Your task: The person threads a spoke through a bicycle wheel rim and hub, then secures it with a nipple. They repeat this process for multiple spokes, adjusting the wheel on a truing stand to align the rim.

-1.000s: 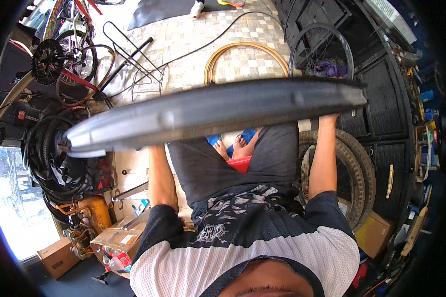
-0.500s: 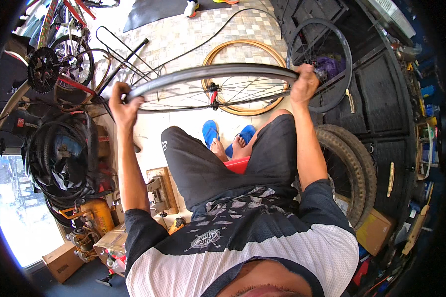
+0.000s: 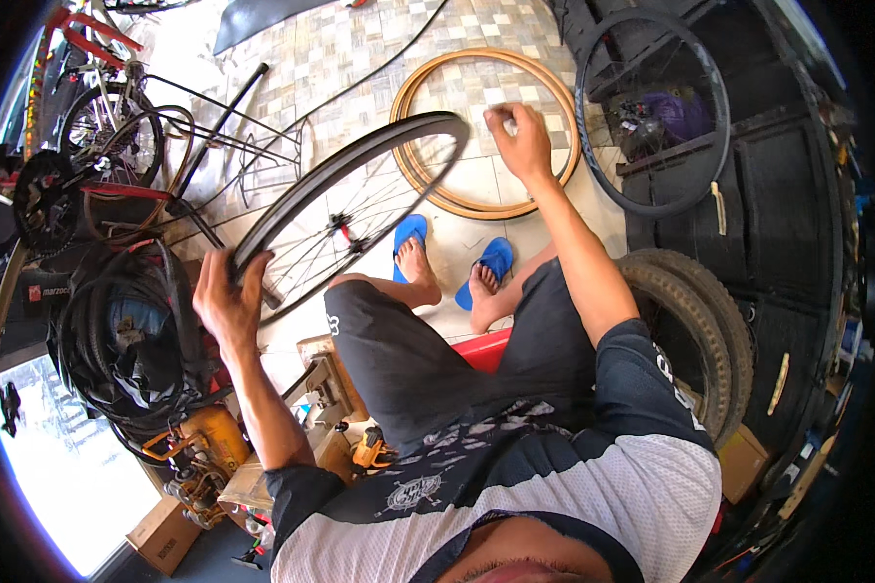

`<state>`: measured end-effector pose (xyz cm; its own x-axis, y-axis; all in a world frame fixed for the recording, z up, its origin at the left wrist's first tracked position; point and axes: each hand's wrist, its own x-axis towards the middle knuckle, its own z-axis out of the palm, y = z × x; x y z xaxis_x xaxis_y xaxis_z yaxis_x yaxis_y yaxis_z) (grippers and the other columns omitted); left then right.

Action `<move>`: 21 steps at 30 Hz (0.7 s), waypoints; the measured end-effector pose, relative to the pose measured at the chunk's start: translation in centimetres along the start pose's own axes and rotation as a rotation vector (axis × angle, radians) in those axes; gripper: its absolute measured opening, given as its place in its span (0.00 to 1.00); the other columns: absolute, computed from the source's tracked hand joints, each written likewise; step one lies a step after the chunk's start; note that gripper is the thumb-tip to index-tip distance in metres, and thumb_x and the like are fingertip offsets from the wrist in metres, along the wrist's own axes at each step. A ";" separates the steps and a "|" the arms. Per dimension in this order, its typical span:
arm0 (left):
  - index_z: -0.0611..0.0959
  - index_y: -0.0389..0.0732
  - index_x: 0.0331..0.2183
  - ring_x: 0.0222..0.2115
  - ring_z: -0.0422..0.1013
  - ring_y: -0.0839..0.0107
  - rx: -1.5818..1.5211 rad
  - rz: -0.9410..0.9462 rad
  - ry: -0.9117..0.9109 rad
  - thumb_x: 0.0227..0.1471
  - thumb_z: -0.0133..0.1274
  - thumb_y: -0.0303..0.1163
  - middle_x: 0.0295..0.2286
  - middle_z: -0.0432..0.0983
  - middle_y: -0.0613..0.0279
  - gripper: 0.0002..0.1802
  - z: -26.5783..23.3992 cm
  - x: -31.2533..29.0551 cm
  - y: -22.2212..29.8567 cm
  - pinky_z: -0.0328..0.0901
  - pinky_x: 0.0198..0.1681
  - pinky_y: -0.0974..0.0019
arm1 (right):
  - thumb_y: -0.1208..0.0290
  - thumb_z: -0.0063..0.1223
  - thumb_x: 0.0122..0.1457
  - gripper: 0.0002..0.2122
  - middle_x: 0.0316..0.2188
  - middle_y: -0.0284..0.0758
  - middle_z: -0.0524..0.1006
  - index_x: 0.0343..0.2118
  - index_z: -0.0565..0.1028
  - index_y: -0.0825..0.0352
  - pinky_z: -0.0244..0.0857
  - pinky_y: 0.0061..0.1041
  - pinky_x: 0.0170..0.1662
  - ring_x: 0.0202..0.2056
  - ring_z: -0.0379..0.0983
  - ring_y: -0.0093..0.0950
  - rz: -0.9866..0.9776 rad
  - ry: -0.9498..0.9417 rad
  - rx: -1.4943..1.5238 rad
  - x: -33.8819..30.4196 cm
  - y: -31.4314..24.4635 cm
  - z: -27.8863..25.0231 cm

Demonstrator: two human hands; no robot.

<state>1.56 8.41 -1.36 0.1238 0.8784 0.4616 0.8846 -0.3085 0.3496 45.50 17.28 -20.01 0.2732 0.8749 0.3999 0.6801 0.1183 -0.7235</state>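
A black bicycle wheel [image 3: 311, 181] with thin spokes and a red-and-black hub [image 3: 341, 231] is tilted in front of me, its right end raised. My left hand [image 3: 231, 299] grips the rim and tire at the lower left end, thumb on the inner side. Apart from the wheel, my right hand [image 3: 520, 144] hangs in the air with loosely bent fingers and nothing visible in them. Below and behind it, two tan tires [image 3: 420, 190] lie on the tiled floor.
Another black wheel [image 3: 717, 117] leans against dark panels at the right, with knobby tires [image 3: 729, 335] nearer me. Left are a bicycle frame [image 3: 131, 191], a bundle of black tires [image 3: 78, 330] and a yellow-orange machine [image 3: 214, 437]. My feet wear blue slippers [image 3: 497, 255].
My right hand has let go of the wheel and moved left, away from its rim. The wheel has swung left and tilted, with my left hand lower and still on it.
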 end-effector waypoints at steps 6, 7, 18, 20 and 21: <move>0.79 0.36 0.33 0.27 0.73 0.45 0.198 -0.221 -0.120 0.51 0.71 0.37 0.28 0.73 0.49 0.19 2.5 -3.3 -5.2 0.68 0.31 0.53 | 0.61 0.60 0.62 0.11 0.39 0.43 0.84 0.40 0.82 0.63 0.75 0.46 0.48 0.44 0.81 0.46 0.287 -0.738 -0.213 -8.9 10.5 12.7; 0.79 0.35 0.34 0.26 0.72 0.48 0.221 -0.248 -0.128 0.51 0.72 0.36 0.28 0.73 0.50 0.19 3.1 -3.8 -6.0 0.68 0.31 0.54 | 0.62 0.59 0.62 0.11 0.40 0.43 0.84 0.42 0.83 0.62 0.75 0.46 0.49 0.45 0.81 0.47 0.307 -0.799 -0.229 -10.6 11.3 14.8; 0.82 0.33 0.43 0.33 0.75 0.60 0.520 -0.562 -0.103 0.59 0.63 0.34 0.31 0.79 0.54 0.16 3.3 -6.2 -15.5 0.69 0.39 0.56 | 0.65 0.58 0.64 0.11 0.44 0.46 0.84 0.47 0.79 0.62 0.74 0.50 0.49 0.47 0.81 0.48 0.475 -1.101 -0.446 -19.4 18.7 30.9; 0.83 0.32 0.47 0.35 0.78 0.59 0.551 -0.625 -0.030 0.61 0.61 0.36 0.34 0.82 0.52 0.18 3.2 -6.6 -16.4 0.70 0.40 0.56 | 0.65 0.57 0.64 0.12 0.44 0.48 0.83 0.45 0.77 0.66 0.74 0.52 0.47 0.46 0.81 0.50 0.439 -1.102 -0.507 -20.4 20.4 32.9; 0.83 0.32 0.48 0.35 0.79 0.58 0.591 -0.641 -0.003 0.63 0.60 0.37 0.35 0.84 0.51 0.19 3.6 -6.6 -16.4 0.71 0.41 0.56 | 0.66 0.57 0.64 0.12 0.44 0.48 0.83 0.45 0.77 0.67 0.74 0.52 0.47 0.46 0.81 0.50 0.419 -1.086 -0.528 -21.0 21.0 33.8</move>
<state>-12.18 8.99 -13.10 -0.4774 0.8190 0.3184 0.8724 0.4849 0.0608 31.04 17.22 -62.61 0.0072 0.7623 -0.6471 0.9318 -0.2399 -0.2723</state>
